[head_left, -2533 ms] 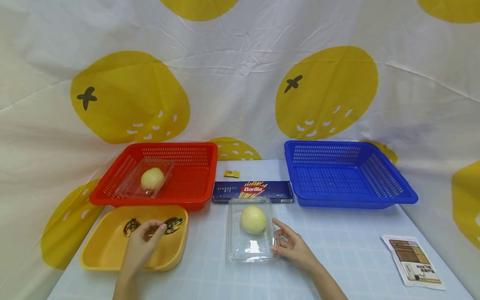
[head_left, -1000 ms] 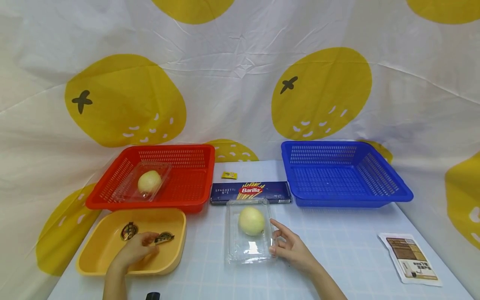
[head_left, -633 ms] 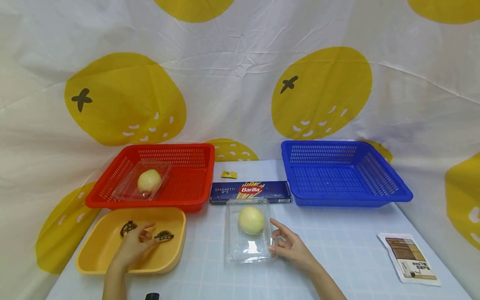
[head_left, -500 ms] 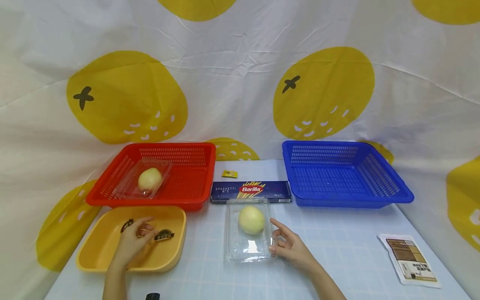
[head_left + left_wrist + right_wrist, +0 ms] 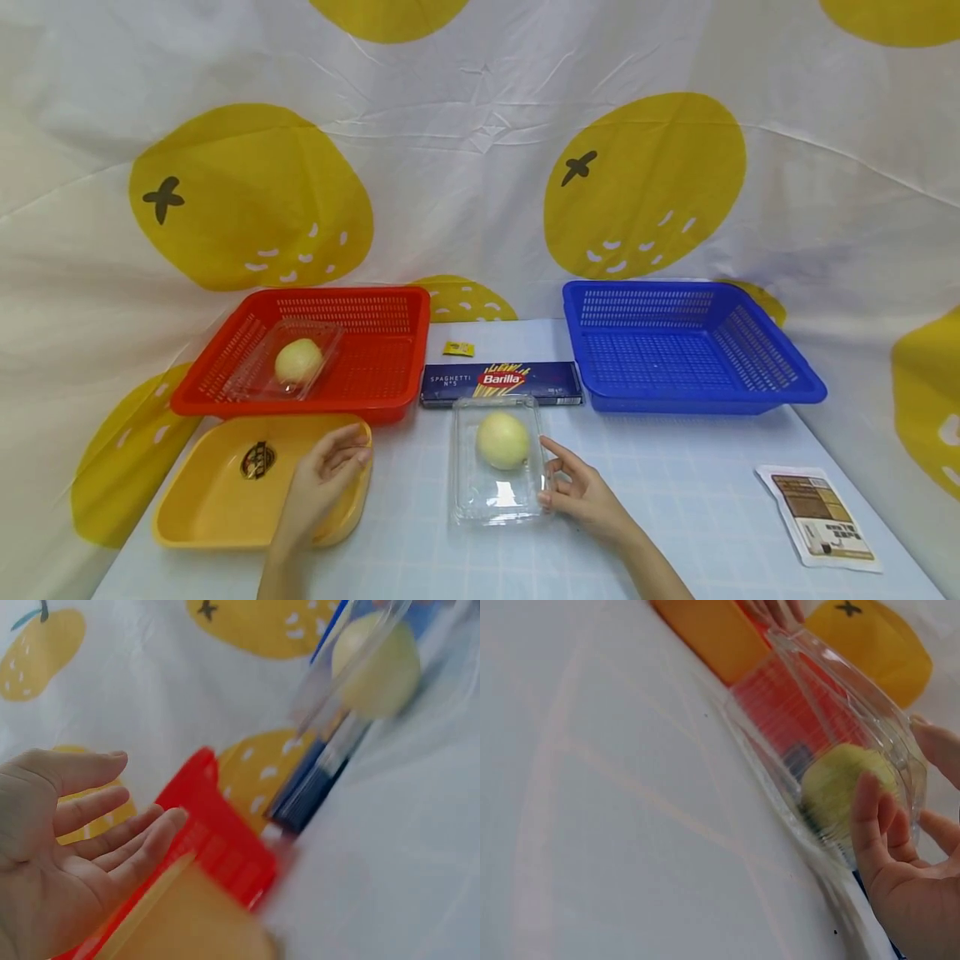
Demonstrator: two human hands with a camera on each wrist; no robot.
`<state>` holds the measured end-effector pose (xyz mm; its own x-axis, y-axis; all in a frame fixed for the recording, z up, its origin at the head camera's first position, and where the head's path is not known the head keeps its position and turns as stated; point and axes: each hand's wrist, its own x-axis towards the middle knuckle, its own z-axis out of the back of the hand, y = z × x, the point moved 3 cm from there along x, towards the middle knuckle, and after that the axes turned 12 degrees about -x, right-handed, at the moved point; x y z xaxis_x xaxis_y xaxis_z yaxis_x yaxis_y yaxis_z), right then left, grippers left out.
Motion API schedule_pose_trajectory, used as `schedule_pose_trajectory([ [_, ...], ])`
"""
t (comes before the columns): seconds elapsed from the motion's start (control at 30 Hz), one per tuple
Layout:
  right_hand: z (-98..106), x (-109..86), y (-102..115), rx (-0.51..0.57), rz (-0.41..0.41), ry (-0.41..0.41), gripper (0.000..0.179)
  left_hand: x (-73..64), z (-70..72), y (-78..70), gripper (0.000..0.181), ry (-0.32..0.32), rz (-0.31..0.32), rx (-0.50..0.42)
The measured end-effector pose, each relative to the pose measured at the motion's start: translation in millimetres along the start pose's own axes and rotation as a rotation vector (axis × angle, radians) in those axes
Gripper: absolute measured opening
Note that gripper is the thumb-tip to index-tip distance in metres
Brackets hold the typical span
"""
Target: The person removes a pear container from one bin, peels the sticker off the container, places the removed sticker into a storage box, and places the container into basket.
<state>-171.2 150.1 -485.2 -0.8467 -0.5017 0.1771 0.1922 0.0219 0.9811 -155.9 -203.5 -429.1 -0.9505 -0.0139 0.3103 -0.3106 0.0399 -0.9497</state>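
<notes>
My left hand (image 5: 318, 483) is over the right side of a yellow plastic basin (image 5: 187, 500), and its relaxed fingers hold nothing in the left wrist view. A round black-and-gold sticker or badge (image 5: 257, 460) lies in the basin; any second one is hidden behind the hand. My right hand (image 5: 588, 500) grips the right edge of a clear plastic clamshell box (image 5: 480, 496), with thumb and curled fingers at its side. Inside the box lies a round, pale yellow fruit-like ball (image 5: 502, 440), also visible in the right wrist view.
Behind the basin stands a red basket (image 5: 382, 408) with another clear box (image 5: 258, 375) and pale ball (image 5: 298, 362). A Barilla spaghetti box (image 5: 457, 385) and small yellow packet (image 5: 459, 348) lie centrally. Right are a blue basket (image 5: 690, 404) and white-brown pouch (image 5: 821, 521).
My left hand lowered a pinched badge-like piece into the basin, let it go, then shifted right to the rim, covering where it lay. The right hand and clear box stay put.
</notes>
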Motion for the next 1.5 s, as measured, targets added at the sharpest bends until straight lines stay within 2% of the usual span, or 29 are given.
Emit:
schedule_pose_trajectory([
  [0.13,-0.3,0.1,-0.8,0.004,0.002,0.005,0.078,-2.0,-27.0,4.6,0.040,0.066,0.083,-0.022],
  [0.23,-0.3,0.4,-2.1,0.009,0.005,0.010,0.078,-3.9,-45.2,12.0,0.044,0.054,0.163,-0.009],
  [0.3,-0.2,0.6,-3.0,0.011,0.002,0.011,0.078,-4.8,-56.0,17.4,0.047,0.047,0.188,0.003],
  [0.43,-0.3,0.5,-3.4,0.012,-0.003,0.013,0.079,-6.5,-72.5,26.8,0.054,0.070,0.203,0.030],
  [0.63,-0.6,0.3,-2.0,0.025,0.001,0.011,0.079,-9.7,-88.7,39.2,0.067,0.161,0.287,0.049],
  [0.8,-0.1,-0.1,-1.9,0.025,0.011,0.013,0.078,-10.4,-96.2,42.6,0.064,0.209,0.313,0.078],
  [1.03,0.4,-0.8,-1.5,0.013,-0.011,0.004,0.078,-11.9,-99.6,40.8,0.062,0.192,0.283,0.108],
  [1.33,-2.8,0.2,5.4,0.018,-0.030,-0.012,0.080,-16.9,-101.1,32.6,0.066,0.138,0.325,-0.022],
  [1.5,-6.5,1.0,12.7,0.034,0.045,-0.015,0.078,-18.3,-99.7,22.3,0.065,0.106,0.269,-0.090],
])
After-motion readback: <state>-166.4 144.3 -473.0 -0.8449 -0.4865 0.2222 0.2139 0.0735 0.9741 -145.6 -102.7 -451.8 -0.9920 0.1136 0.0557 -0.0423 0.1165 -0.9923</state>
